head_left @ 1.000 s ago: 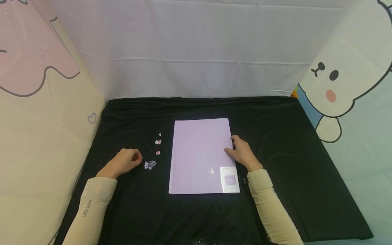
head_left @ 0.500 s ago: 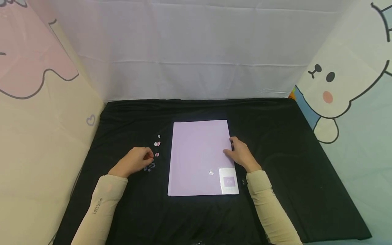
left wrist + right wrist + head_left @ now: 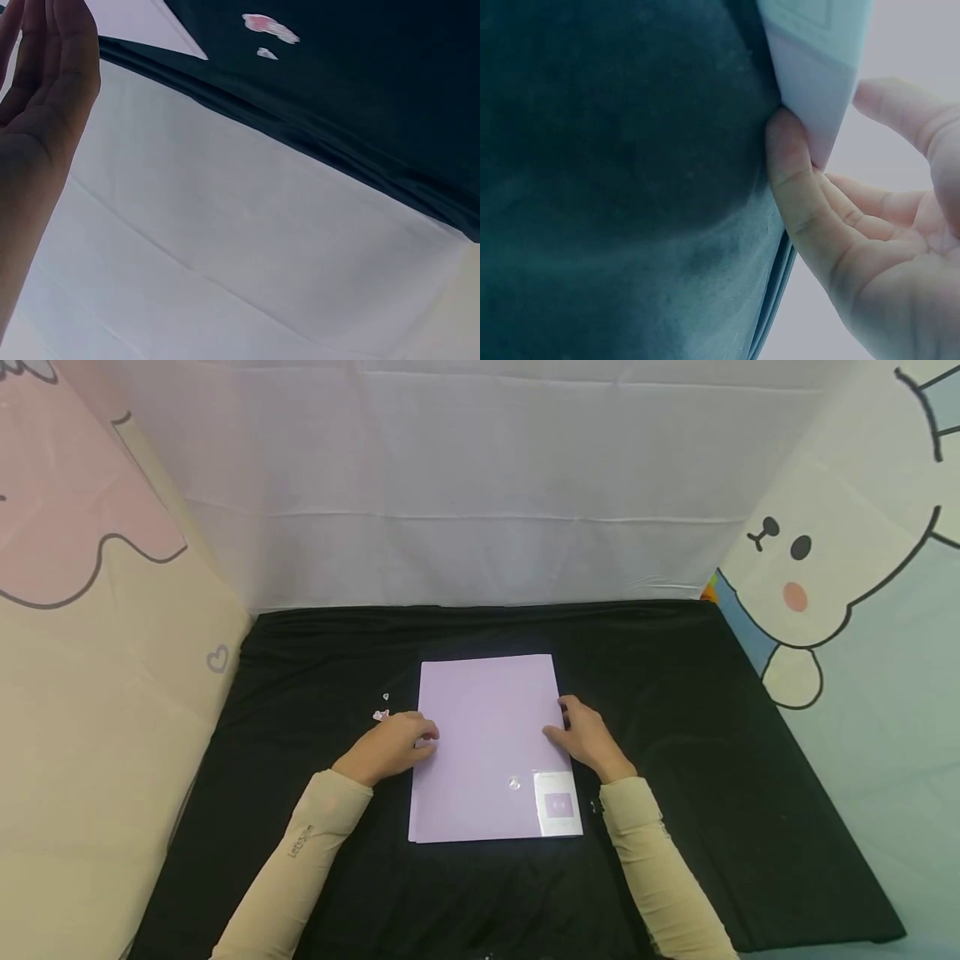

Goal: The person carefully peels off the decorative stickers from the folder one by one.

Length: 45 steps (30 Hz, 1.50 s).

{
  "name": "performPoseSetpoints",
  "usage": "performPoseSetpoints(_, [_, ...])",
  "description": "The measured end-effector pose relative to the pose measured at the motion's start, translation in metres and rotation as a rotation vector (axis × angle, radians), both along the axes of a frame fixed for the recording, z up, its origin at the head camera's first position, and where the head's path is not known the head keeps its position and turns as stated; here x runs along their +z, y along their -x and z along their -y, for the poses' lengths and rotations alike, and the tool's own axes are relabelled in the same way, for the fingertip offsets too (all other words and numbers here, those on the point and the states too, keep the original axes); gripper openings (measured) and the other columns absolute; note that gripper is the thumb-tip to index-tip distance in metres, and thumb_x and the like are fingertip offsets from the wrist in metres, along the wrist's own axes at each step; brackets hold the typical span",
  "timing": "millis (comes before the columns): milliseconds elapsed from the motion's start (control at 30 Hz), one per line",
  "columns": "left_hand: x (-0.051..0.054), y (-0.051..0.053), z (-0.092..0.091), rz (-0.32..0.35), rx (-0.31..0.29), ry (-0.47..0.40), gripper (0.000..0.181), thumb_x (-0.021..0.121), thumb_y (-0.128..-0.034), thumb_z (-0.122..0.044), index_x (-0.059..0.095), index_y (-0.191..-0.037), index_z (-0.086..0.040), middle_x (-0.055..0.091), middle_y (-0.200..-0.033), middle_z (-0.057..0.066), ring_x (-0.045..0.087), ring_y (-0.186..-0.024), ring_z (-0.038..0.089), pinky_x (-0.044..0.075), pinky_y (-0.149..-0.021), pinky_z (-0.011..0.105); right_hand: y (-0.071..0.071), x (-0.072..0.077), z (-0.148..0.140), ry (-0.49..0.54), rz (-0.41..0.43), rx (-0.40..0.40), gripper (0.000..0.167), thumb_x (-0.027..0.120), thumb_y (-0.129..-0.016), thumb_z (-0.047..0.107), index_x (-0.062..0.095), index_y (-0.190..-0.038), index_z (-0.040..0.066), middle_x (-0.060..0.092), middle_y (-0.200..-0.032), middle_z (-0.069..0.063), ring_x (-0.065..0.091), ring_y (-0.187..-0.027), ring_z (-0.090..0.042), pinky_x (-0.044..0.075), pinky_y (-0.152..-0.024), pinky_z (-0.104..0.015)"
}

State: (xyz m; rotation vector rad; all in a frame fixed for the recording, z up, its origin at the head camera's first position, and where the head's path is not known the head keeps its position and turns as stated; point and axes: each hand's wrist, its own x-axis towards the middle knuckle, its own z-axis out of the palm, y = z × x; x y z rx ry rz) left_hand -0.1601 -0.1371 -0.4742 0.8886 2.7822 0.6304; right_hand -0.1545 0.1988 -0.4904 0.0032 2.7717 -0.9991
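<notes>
A lilac folder [image 3: 487, 718] lies flat on the black cloth, with a white label [image 3: 557, 806] at its lower right corner. Over its left edge is my left hand [image 3: 390, 745], thumb and fingers apart, with nothing seen between them. My right hand [image 3: 595, 741] holds the opposite edge. In the right wrist view its thumb [image 3: 896, 105] is at the top face of the folder [image 3: 810, 82] and a fingertip at the side edge. A small pink and white sticker [image 3: 380, 716] shows beyond my left hand, also in the left wrist view.
A tiny pale sticker [image 3: 386, 697] lies farther back. A small clear round piece [image 3: 513, 783] is on the folder. Small shiny bits [image 3: 596, 807] lie beside the right sleeve. Black cloth [image 3: 712, 760] covers the table, with fabric walls [image 3: 480, 485] around it.
My left hand has moved right, from beside the small stickers to the folder's left edge. Its arm now covers the crumpled silvery piece and one pink sticker. The right hand stays at its edge.
</notes>
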Motion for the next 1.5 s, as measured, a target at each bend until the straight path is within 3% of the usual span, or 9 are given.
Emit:
performPoseSetpoints(133, [-0.001, 0.002, -0.016, -0.032, -0.033, 0.008, 0.013, 0.071, -0.0923, -0.011, 0.075, -0.105, -0.008, 0.068, -0.097, 0.005, 0.06, -0.083, 0.015, 0.054, -0.079, 0.031, 0.0, 0.001, 0.001, 0.011, -0.005, 0.005, 0.063, 0.07, -0.094, 0.019, 0.041, -0.143, -0.007, 0.058, -0.126, -0.03, 0.063, -0.108, -0.04, 0.054, -0.085, -0.051])
performPoseSetpoints(400, [-0.007, 0.004, -0.051, -0.118, -0.189, -0.023, 0.012, 0.072, -0.0897, -0.009, 0.075, -0.102, -0.009, 0.067, -0.091, 0.003, 0.06, -0.081, 0.015, 0.053, -0.078, 0.03, 0.0, 0.001, 0.0, 0.016, -0.013, 0.005, 0.063, 0.07, -0.094, 0.019, 0.041, -0.143, -0.007, 0.057, -0.127, -0.031, 0.063, -0.108, -0.04, 0.054, -0.085, -0.051])
performPoseSetpoints(700, [-0.016, -0.012, -0.09, -0.148, -0.345, 0.001, 0.018, 0.076, -0.0869, -0.011, 0.075, -0.105, -0.011, 0.066, -0.095, 0.002, 0.063, -0.084, 0.016, 0.053, -0.078, 0.028, -0.001, -0.001, 0.0, 0.012, -0.011, 0.009, 0.062, 0.07, -0.094, 0.019, 0.041, -0.142, -0.007, 0.058, -0.125, -0.03, 0.064, -0.106, -0.039, 0.056, -0.082, -0.05])
performPoseSetpoints(833, [-0.018, -0.019, -0.102, -0.165, -0.407, 0.041, 0.019, 0.074, -0.0911, -0.015, 0.076, -0.11, -0.014, 0.067, -0.101, 0.002, 0.063, -0.088, 0.015, 0.052, -0.082, 0.025, 0.0, -0.002, 0.0, 0.005, -0.031, 0.024, 0.062, 0.07, -0.094, 0.02, 0.041, -0.142, -0.007, 0.059, -0.123, -0.029, 0.064, -0.104, -0.039, 0.056, -0.081, -0.049])
performPoseSetpoints(967, [-0.017, -0.023, -0.108, -0.184, -0.422, 0.063, 0.017, 0.071, -0.0942, -0.018, 0.077, -0.11, -0.015, 0.069, -0.104, 0.002, 0.064, -0.092, 0.014, 0.052, -0.085, 0.025, 0.001, -0.002, -0.001, -0.01, -0.042, 0.021, 0.062, 0.069, -0.094, 0.02, 0.041, -0.142, -0.007, 0.06, -0.122, -0.029, 0.063, -0.105, -0.039, 0.055, -0.082, -0.05])
performPoseSetpoints(1200, [-0.015, -0.025, -0.111, -0.222, -0.461, 0.071, 0.01, 0.072, -0.093, -0.015, 0.078, -0.101, -0.014, 0.069, -0.091, 0.0, 0.06, -0.077, 0.01, 0.051, -0.075, 0.021, 0.001, -0.002, -0.002, -0.015, -0.046, 0.018, 0.062, 0.07, -0.093, 0.02, 0.042, -0.141, -0.007, 0.06, -0.122, -0.029, 0.063, -0.105, -0.039, 0.055, -0.082, -0.05])
performPoseSetpoints(1500, [-0.024, -0.025, -0.112, -0.232, -0.484, 0.068, 0.008, 0.072, -0.0927, -0.013, 0.079, -0.097, -0.014, 0.066, -0.083, -0.002, 0.051, -0.068, 0.006, 0.046, -0.067, 0.018, 0.001, 0.0, 0.0, -0.017, -0.039, 0.011, 0.062, 0.07, -0.093, 0.019, 0.042, -0.142, -0.007, 0.059, -0.123, -0.029, 0.062, -0.107, -0.039, 0.054, -0.085, -0.051])
